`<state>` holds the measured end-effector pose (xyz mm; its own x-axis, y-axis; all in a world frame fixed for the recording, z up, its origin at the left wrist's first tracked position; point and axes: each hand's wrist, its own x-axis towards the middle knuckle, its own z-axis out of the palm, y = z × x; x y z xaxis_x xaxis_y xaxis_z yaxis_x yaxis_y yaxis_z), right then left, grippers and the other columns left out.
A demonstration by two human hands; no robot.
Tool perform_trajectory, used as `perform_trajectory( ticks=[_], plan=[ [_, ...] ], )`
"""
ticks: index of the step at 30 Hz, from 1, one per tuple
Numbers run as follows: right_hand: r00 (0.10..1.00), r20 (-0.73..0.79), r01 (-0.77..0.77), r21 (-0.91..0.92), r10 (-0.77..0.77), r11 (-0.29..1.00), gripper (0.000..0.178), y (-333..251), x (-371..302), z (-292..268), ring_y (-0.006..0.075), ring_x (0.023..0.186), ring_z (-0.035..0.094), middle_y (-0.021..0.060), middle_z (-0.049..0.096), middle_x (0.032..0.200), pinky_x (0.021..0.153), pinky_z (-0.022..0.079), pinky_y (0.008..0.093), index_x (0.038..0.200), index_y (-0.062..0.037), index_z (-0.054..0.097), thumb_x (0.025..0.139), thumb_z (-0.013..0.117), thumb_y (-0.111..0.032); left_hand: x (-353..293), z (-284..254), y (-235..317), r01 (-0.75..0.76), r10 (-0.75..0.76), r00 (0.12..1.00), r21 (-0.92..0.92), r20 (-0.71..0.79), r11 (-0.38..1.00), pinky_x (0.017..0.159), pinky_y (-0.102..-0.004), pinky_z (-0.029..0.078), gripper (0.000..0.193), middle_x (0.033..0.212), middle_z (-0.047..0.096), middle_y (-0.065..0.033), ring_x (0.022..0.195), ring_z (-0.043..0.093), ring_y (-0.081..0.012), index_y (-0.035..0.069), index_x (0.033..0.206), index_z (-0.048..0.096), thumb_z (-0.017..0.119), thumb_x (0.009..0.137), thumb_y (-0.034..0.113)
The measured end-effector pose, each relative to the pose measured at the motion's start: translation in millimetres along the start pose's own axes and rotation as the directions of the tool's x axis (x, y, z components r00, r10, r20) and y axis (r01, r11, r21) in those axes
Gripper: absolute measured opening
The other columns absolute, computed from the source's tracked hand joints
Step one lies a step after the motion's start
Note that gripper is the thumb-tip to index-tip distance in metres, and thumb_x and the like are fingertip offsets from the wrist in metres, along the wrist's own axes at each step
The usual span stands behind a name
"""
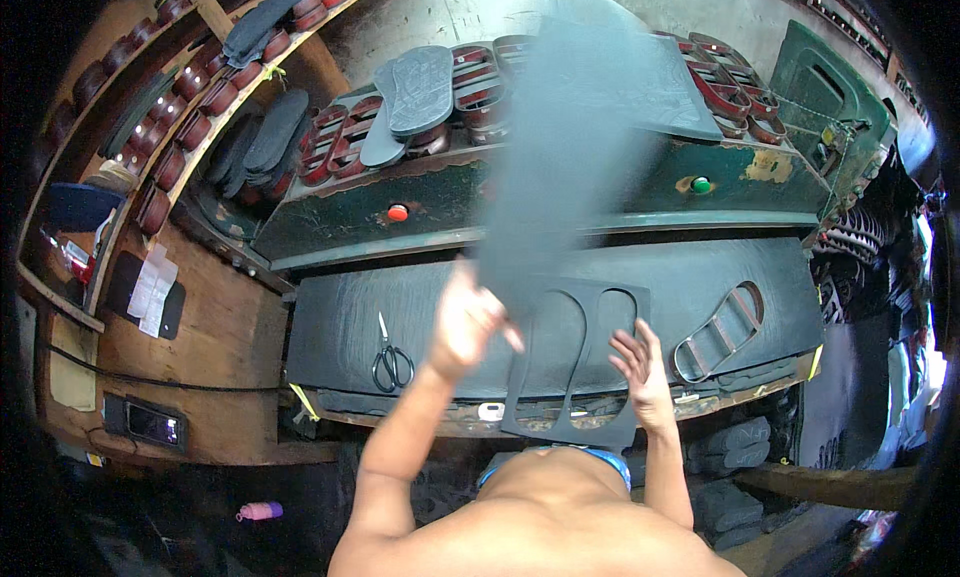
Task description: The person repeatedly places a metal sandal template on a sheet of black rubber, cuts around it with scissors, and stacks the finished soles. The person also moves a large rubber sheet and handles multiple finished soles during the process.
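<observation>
A large grey sheet, smeared by motion, rises from my left hand, whose fingers are closed on its near end. My right hand is open, its fingers spread and holding nothing. Between my hands, a dark sheet with sole-shaped cut-outs lies over the front edge of the black work surface. Right of it rests a sole-shaped metal cutting die. Black-handled scissors lie to the left of my left hand.
Behind the surface stands a green machine with a red button and a green button. Red dies and grey sole pieces sit on its top. Shelves of dies stand left. A phone lies lower left.
</observation>
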<state>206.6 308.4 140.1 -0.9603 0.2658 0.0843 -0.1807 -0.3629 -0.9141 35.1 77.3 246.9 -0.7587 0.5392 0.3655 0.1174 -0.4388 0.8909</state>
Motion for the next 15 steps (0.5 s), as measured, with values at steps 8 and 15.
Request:
perform_trajectory(
  ticks=[8, 15],
  plan=[
    [0.968, 0.028, 0.216, 0.417, -0.25, 0.883, 0.134, -48, 24, 46, 0.0342, 0.134, 0.049, 0.0181, 0.049, 0.14, 0.112, 0.043, 0.0554, 0.163, -0.0162, 0.008, 0.066, 0.088, -0.062, -28, 59, -20, 0.277, -0.561, 0.752, 0.606, 0.346, 0.746, 0.074, -0.0412, 0.057, 0.046, 0.087, 0.067, -0.0143, 0.079, 0.072, -0.0307, 0.005, 0.143, 0.042, 0.055, 0.105, 0.026],
    [0.991, 0.114, 0.021, 0.344, -0.064, 0.939, 0.125, -33, 39, 37, 0.0328, 0.126, 0.058, 0.0157, 0.056, 0.132, 0.107, 0.047, 0.0512, 0.163, -0.015, 0.012, 0.072, 0.088, -0.053, 166, -44, 47, -0.04, 0.54, 0.83, 0.979, 0.143, -0.198, 0.102, -0.0572, 0.043, 0.054, 0.133, 0.053, -0.0271, 0.12, 0.054, -0.0429, 0.0, 0.126, 0.056, 0.071, 0.089, 0.036]
  ],
)
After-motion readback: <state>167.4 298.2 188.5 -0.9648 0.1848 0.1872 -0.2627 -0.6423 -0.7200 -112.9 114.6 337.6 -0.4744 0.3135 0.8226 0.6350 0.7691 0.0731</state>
